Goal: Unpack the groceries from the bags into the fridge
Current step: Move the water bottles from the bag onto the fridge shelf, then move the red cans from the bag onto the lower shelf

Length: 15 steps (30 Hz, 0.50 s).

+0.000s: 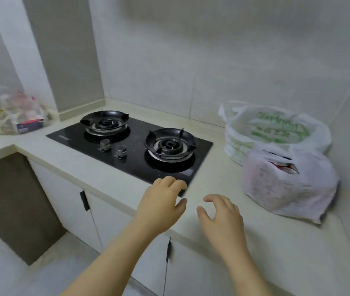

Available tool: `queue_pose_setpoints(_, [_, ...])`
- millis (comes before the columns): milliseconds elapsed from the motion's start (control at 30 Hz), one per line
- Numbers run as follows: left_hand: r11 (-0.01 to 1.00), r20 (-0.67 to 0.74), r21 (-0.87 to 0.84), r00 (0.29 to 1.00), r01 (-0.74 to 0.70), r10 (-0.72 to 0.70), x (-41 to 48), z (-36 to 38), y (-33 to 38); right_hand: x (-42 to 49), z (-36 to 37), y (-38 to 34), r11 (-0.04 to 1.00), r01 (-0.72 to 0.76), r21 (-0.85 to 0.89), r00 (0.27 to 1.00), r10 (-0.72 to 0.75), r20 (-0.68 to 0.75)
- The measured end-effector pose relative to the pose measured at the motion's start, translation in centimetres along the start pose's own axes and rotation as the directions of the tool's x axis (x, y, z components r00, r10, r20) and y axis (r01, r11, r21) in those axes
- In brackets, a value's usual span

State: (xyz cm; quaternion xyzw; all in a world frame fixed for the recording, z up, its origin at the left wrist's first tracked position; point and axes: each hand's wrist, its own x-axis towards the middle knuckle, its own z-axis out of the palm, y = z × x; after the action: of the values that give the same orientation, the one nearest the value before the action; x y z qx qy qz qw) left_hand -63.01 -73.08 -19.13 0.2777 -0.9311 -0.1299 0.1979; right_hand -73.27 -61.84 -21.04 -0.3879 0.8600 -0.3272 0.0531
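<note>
Two plastic grocery bags stand on the right of the counter: a pinkish-white bag (287,184) in front with a red-and-white package showing through its opening, and a white bag with green print (274,129) behind it. A third clear bag (22,114) of groceries sits far left on the counter. My left hand (161,204) hovers over the counter edge by the hob's front corner, fingers loosely curled and empty. My right hand (221,216) hovers beside it, fingers spread and relaxed, left of the front bag and apart from it. No fridge is in view.
A black two-burner gas hob (131,154) with two knobs lies in the pale counter (223,167). White cabinet doors with dark handles (84,199) run below. Tiled walls close the back and right. A dark open recess (13,199) lies at lower left.
</note>
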Motion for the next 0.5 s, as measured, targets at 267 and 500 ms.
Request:
queue_pose_setpoints(267, [0.964, 0.067, -0.105, 0.965, -0.246, 0.254, 12.0, 4.3, 1.7, 8.3, -1.7, 3.8, 0.983, -0.181, 0.009, 0.963, 0.179, -0.202])
queue_pose_setpoints(500, [0.869, 0.084, -0.234, 0.882, -0.436, 0.464, 20.0, 8.1, 4.7, 12.5, -3.6, 6.7, 0.973, -0.207, 0.100, 0.797, 0.227, -0.560])
